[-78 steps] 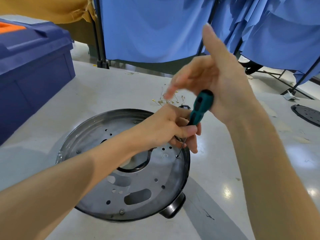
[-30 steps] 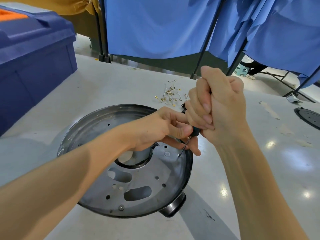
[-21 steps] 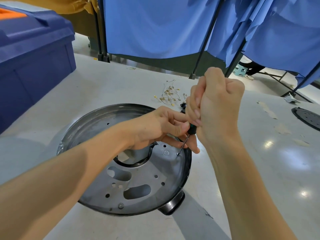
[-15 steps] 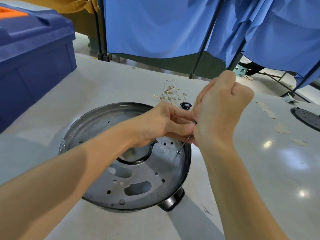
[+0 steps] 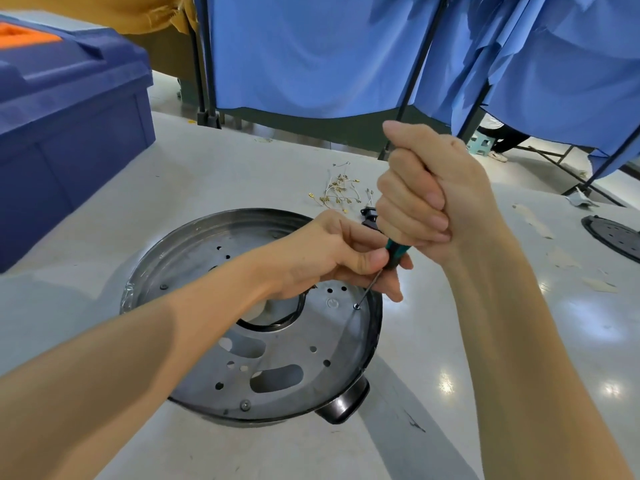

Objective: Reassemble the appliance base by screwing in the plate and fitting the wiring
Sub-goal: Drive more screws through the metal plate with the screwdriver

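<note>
The round metal appliance base (image 5: 194,258) lies upside down on the table, with a perforated grey plate (image 5: 304,348) set in it. A screw (image 5: 356,306) sits in the plate near its right rim, and the tip of a green-handled screwdriver (image 5: 394,252) stands on it. My right hand (image 5: 426,199) grips the handle in a fist from above. My left hand (image 5: 339,254) pinches the lower handle and shaft, steadying them. A second screw (image 5: 245,405) shows at the plate's near edge. A bundle of thin wires with brass terminals (image 5: 337,192) lies beyond the base.
A big blue toolbox (image 5: 69,126) stands at the left on the white table (image 5: 433,393). Next to the wires lies a small black connector (image 5: 369,216). A dark round perforated part (image 5: 613,235) lies at the far right edge. Blue curtains on black frames (image 5: 311,53) close off the back.
My right hand went from spread open above the screwdriver to a fist round its handle, then rolled with it on the screw. My left hand stayed on the shaft.
</note>
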